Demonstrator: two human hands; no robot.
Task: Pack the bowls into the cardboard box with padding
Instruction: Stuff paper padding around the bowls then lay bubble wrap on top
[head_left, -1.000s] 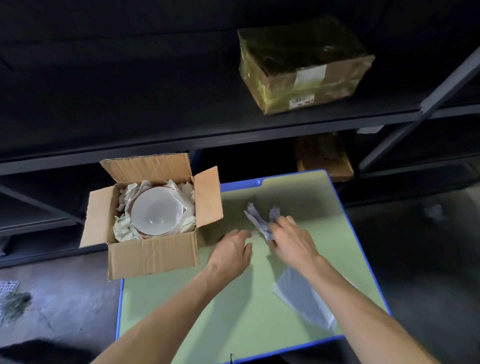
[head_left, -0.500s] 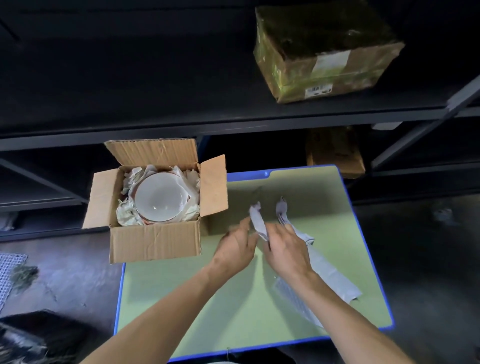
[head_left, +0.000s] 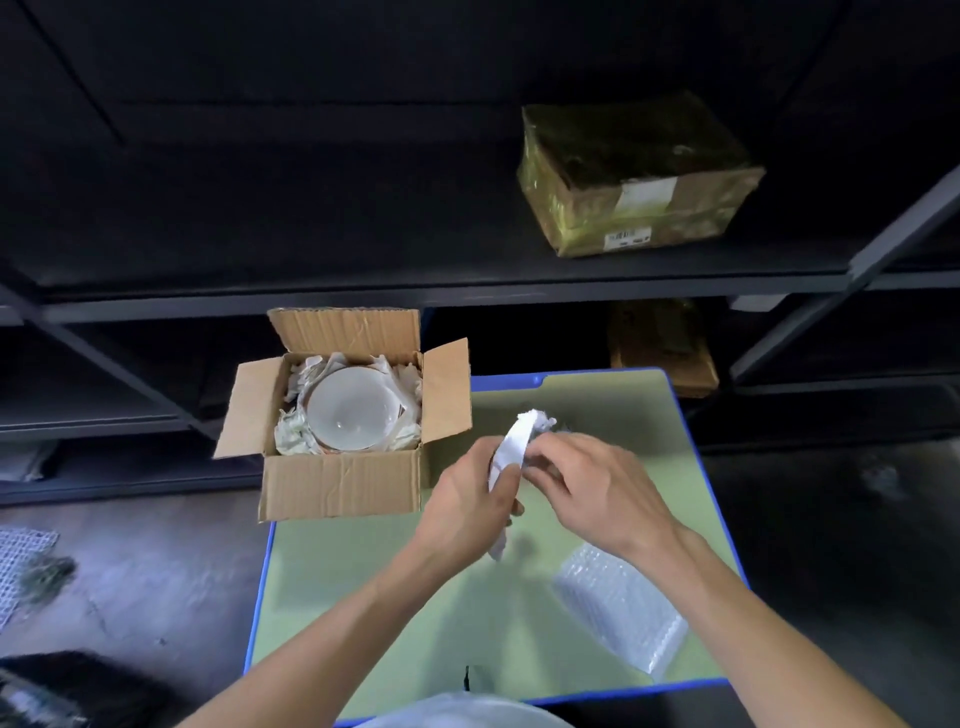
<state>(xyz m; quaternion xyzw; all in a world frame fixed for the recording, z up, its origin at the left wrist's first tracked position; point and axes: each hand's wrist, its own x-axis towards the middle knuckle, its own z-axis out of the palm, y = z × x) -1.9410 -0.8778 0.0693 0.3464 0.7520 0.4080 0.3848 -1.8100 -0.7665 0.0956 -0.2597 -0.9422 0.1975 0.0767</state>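
An open cardboard box (head_left: 340, 483) stands on the left corner of the green table (head_left: 467, 613). Inside it a white bowl (head_left: 350, 413) sits upright, with crumpled white paper padding (head_left: 293, 434) packed round it. Just right of the box, above the table, my left hand (head_left: 467, 501) and my right hand (head_left: 592, 491) both grip a white sheet of paper (head_left: 511, 444). The sheet sticks up between the hands and a strip of it hangs down below my left hand.
A sheet of bubble wrap (head_left: 621, 608) lies on the table near its right front. Dark metal shelving (head_left: 415, 293) stands behind, with a taped brown parcel (head_left: 634, 176) on it and another parcel (head_left: 662, 345) lower down. A white rounded object (head_left: 467, 712) shows at the bottom edge.
Both hands have lifted the white paper off the table and gathered it between them. The long tail that lay across the table is now bunched in my grip.
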